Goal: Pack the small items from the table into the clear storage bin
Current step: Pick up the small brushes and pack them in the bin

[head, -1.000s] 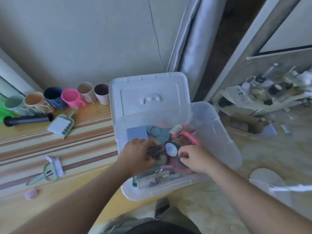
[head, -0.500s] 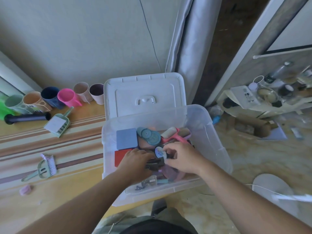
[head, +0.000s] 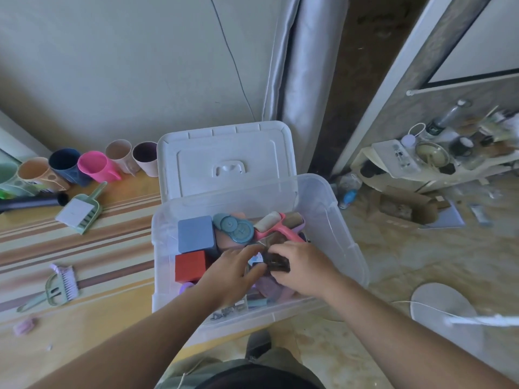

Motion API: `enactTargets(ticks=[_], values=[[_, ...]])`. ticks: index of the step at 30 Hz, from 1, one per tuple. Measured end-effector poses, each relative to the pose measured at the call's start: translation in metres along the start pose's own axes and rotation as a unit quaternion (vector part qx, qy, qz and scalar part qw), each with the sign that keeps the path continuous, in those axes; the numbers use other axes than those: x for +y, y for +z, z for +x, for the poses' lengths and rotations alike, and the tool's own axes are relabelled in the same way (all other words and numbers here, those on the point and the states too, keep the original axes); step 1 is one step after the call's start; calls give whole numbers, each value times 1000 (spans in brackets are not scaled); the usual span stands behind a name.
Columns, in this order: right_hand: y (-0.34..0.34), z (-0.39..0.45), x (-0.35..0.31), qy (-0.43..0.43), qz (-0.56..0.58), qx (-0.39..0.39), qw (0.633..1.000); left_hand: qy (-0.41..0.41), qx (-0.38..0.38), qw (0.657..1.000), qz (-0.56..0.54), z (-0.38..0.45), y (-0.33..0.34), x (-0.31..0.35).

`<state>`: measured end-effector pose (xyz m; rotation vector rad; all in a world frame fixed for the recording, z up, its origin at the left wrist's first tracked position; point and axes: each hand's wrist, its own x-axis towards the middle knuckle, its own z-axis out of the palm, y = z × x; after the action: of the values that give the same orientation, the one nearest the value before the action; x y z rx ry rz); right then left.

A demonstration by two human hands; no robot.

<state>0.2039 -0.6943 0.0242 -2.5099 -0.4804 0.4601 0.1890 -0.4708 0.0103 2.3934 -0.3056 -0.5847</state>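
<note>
Hands at work inside clear storage bin (head: 331, 209): dark clip (head: 278, 263) is pinched by right hand (head: 304, 269); left hand (head: 233, 272), fingers spread, is pressed beside that grip. Light, stiff plastic, probably best held by its sides.

Setting: a lived-in home interior, likely a spare or utility room. Evidence: plain painted wall (head: 118, 66) with a grey curtain (head: 297, 80) hanging in the corner; striped table covering (head: 84, 248) carrying a row of plastic cups (head: 95, 167); marbled floor (head: 421, 262) with a low cluttered shelf (head: 435, 164) of household odds and ends and an open cardboard box (head: 401, 209).
</note>
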Motion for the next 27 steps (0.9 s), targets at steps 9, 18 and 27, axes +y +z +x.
enactTargets(ticks=[9, 18, 27], values=[[-6, -5, 56, 171, -177, -204, 948, 43, -15, 988, 149, 1, 9, -5], [-10, 7, 7, 90, -40, -30, 995, 40, 84, 985, 147, -16, -4, -19], [30, 84, -119, -75, 23, 25, 997, -33, 259, 960, 98, -81, -80, -97]])
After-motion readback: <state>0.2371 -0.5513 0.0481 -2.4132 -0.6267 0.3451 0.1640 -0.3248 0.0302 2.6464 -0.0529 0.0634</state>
